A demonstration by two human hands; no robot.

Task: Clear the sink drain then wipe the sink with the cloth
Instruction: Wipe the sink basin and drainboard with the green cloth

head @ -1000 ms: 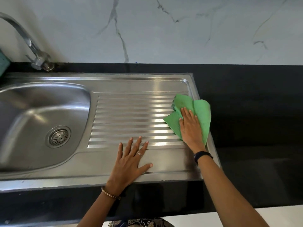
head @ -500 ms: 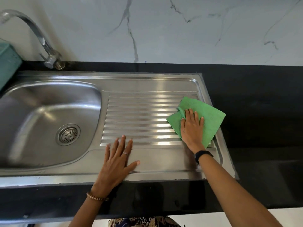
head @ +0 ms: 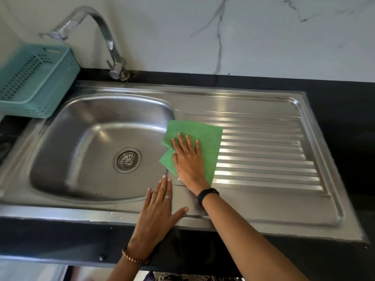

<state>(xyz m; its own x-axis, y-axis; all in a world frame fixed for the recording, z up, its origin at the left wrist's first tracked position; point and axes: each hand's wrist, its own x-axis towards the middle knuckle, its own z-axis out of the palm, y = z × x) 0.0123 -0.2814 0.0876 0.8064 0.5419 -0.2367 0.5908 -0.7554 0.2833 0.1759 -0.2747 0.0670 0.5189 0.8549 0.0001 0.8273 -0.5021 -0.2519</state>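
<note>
Your right hand [head: 188, 159] lies flat, fingers spread, pressing the one green cloth [head: 205, 136] onto the left end of the ribbed drainboard [head: 267, 151], its left edge overhanging the basin's rim, while your left hand [head: 157, 211] rests open and empty just in front on the steel sink [head: 263, 209]. The sink sits in a black counter [head: 345, 122] under a white marbled wall [head: 243, 33]. You have one drain [head: 127, 159] in the basin, one tap [head: 107, 37], one teal basket [head: 34, 78] at far left.
</note>
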